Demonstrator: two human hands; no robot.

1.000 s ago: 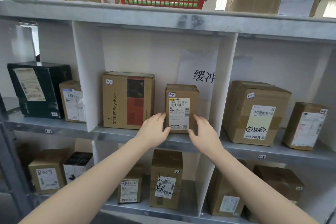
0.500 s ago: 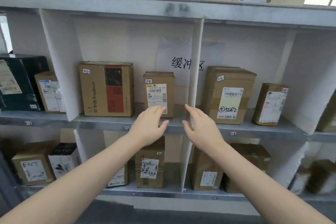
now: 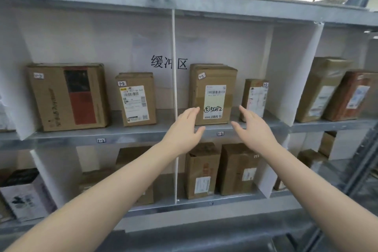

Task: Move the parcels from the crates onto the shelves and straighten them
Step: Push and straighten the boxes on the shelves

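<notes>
Since the head camera is the only view, everything rests on it: the left hand (image 3: 184, 129) and right hand (image 3: 253, 129) are both held out with fingers straight and spread, gripping nothing, either side of the brown parcel (image 3: 212, 96) that stands upright on the middle shelf (image 3: 143, 137), just right of the white divider (image 3: 174, 88). The left fingertips lie at its lower left edge, and I cannot tell whether they touch. The right hand is clearly apart from it, in the gap before the slim parcel (image 3: 255, 98).

The brown parcel is a taped cardboard box, so it looks stiff and square-sided and probably of modest weight, though that is a guess. Its top looks slightly bulged and its tape band may be slick, so flat palms low on the two side faces seem the best hold for squaring it up.

No crate is in view. The parcel's back and its depth on the shelf are hidden, the top shelf is cut off, and the far-right parcels (image 3: 335, 96) are blurred.
</notes>
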